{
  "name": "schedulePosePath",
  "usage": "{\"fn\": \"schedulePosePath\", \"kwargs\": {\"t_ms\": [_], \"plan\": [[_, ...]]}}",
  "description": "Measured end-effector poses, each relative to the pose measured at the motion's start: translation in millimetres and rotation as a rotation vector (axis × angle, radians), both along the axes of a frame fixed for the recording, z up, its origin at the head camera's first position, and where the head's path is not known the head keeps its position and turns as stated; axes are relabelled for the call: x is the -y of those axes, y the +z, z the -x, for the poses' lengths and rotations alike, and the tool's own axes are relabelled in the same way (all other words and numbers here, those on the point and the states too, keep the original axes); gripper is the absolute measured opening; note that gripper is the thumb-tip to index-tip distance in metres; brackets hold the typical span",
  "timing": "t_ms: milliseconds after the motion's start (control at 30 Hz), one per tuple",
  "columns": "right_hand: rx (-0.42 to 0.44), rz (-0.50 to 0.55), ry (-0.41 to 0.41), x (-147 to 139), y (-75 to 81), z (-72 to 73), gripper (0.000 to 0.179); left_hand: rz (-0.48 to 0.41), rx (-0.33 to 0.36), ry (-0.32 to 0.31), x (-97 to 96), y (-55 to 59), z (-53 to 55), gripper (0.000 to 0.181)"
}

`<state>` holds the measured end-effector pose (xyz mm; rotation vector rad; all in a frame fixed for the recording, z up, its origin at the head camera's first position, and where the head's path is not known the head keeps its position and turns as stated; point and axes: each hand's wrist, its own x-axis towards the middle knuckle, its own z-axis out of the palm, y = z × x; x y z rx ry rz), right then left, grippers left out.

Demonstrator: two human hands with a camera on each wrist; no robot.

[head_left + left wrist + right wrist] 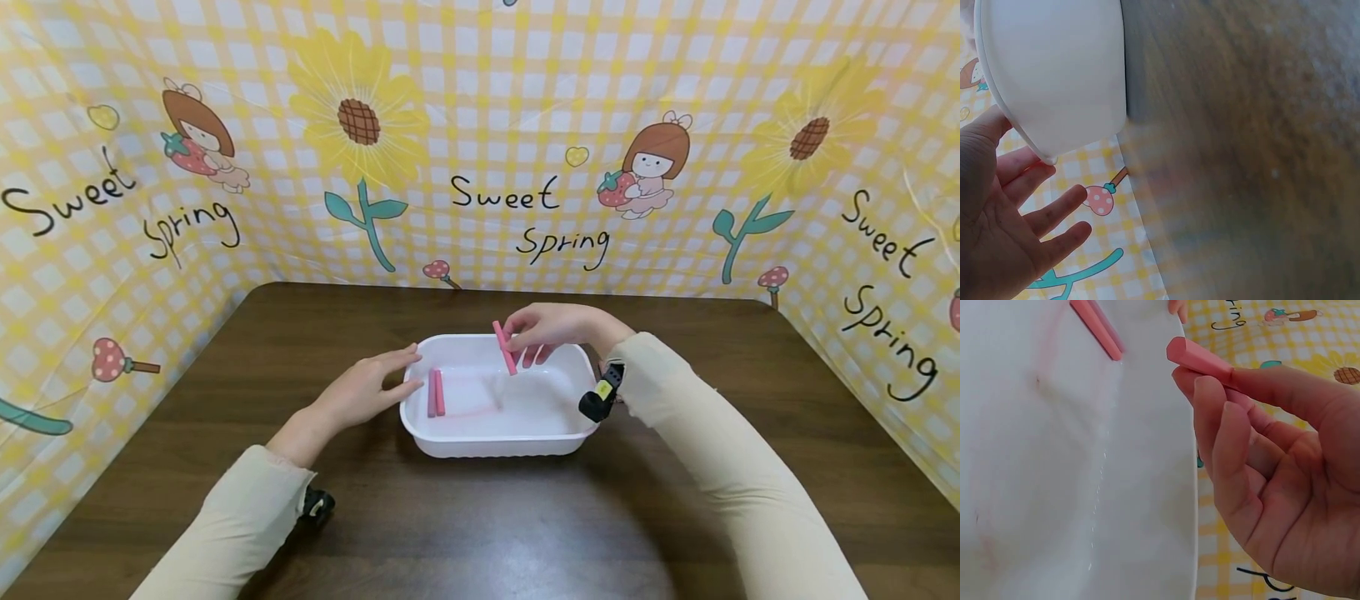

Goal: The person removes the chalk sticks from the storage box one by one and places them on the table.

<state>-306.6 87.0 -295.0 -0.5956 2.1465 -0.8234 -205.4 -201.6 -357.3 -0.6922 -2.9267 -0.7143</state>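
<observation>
A white tray [480, 446] with a raised rim stands on the table. Over its far side my right hand [543, 329] pinches a pink chalk-like stick [505, 348] between thumb and fingertips. In the right wrist view this stick [1200, 357] shows a flat, angular end, and it is tilted, apart from the tray floor. Two more sticks, one pink [439, 392] and one duller mauve [431, 394], lie side by side at the tray's left end. My left hand [363, 387] rests its thumb and fingertips on the left rim, other fingers [1063, 212] spread loosely.
Pink smears mark the floor of the tray. Beneath it is a dark brown wooden table [465, 517]. A yellow checked cloth [495, 125] with flowers and printed words hangs behind and at both sides.
</observation>
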Motion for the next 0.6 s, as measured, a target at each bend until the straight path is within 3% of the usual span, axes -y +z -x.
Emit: {"fn": "schedulePosePath", "kwargs": {"t_ms": [600], "plan": [[-0.033,0.035,-0.054,-40,5.0,-6.5,0.029,-0.007,0.006,0.001,-0.2,0.5,-0.7,0.05]]}}
